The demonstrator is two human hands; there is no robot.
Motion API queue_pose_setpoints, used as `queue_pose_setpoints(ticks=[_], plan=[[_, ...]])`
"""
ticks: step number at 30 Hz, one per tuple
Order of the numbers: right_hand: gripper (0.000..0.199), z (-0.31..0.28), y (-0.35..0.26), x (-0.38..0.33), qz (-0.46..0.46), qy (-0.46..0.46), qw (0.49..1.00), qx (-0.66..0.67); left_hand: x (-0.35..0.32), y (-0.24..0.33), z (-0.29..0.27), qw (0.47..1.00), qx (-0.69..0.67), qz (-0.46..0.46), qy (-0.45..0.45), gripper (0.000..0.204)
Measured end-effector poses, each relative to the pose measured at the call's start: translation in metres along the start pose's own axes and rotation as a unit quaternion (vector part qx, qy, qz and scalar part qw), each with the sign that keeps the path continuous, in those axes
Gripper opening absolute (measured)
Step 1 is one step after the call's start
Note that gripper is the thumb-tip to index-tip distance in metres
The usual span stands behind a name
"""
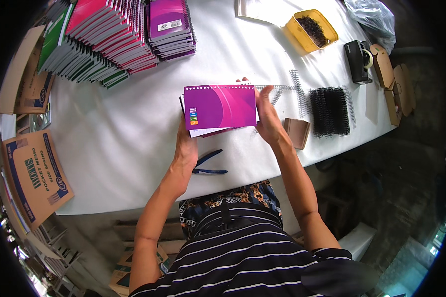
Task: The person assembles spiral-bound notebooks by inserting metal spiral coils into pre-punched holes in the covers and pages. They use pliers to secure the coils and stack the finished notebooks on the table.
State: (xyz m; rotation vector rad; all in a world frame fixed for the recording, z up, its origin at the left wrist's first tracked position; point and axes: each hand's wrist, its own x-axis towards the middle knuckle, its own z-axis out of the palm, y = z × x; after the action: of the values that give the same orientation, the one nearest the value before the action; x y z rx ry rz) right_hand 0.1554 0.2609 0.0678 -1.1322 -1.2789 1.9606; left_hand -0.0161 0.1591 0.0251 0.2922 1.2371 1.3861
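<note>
Between my hands is a purple memo pad (223,106) with a row of punched holes along its far edge. White sheets and a dark edge stick out unevenly from under its cover. My left hand (186,143) grips the near left side, its fingers hidden beneath the pad. My right hand (268,119) holds the right edge, thumb up, with fingertips showing behind the far edge. Just past that thumb lies a thin wire coil (282,87). Blue-handled pliers (210,166) lie on the white table (119,148) near my left wrist.
Far left stand stacks of red and green notebooks (111,29) and purple notebooks (171,29). Right are black wire coils (330,111), a small brown box (296,132), a yellow tub (309,32) of dark bits and a tape dispenser (358,62). Cardboard boxes (37,173) edge the left side.
</note>
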Motion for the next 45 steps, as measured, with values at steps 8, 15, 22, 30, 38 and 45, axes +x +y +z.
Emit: queue_pose_setpoints(ticks=[8,15,22,30,38,45], plan=[[0.106,-0.036,0.067,-0.035,-0.108,0.126,0.965,-0.205,0.001,0.013,0.003,0.996,-0.060,0.071,0.007,0.055],[0.086,-0.073,0.063,-0.041,-0.205,0.171,0.936,-0.229,0.005,-0.003,-0.004,0.986,0.048,0.159,-0.010,0.078],[0.032,-0.023,0.074,-0.044,-0.289,0.169,0.927,-0.168,-0.014,0.054,-0.013,0.897,0.232,0.376,-0.008,0.080],[0.079,-0.032,0.042,-0.032,-0.275,0.132,0.947,-0.095,-0.010,0.018,-0.023,0.936,0.263,0.232,-0.026,0.060],[0.080,-0.034,-0.007,-0.017,-0.142,-0.029,0.964,-0.222,0.002,0.003,-0.025,0.901,0.334,0.276,-0.021,0.078],[0.063,-0.045,-0.023,-0.012,-0.133,-0.048,0.966,-0.217,-0.016,0.001,-0.026,0.955,0.237,0.179,-0.021,0.069]])
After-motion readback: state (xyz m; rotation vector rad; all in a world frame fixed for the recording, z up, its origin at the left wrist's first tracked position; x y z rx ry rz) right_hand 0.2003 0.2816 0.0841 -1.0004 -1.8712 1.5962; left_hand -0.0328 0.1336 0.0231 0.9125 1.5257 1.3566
